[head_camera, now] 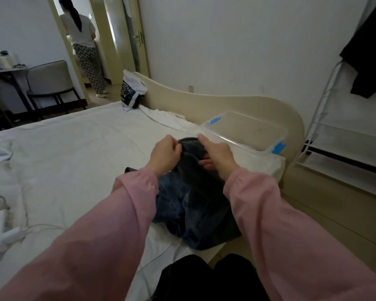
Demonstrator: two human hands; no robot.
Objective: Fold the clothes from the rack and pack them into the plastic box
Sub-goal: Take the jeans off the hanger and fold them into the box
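The left hand [166,152] is closed in a fist, its fingers curled round the upper edge of a dark blue-grey, denim-like garment [193,205]. The right hand [215,153], just beside it, pinches the same edge, with one finger stretched along the top and the other fingers tucked under the cloth. The two hands are close together, with only a fold of fabric between them. Below the hands the garment hangs in a rumpled heap onto the white bed sheet [74,153], between the two pink sleeves.

Just beyond the right hand stands one clear plastic box [245,131] with two blue clips showing, set against the cream curved headboard [204,101]. Whether anything lies inside it I cannot tell. Further right of that hand is one white metal rack [326,118], with one black garment [367,51] hanging at its top.

Well beyond the left hand one white-and-black plastic bag [131,92] leans at the headboard's end. Far to the left of it are one grey chair [50,81] and one person in a white top [85,40] in the doorway. One white power strip [4,231] lies on the sheet, low to the left.
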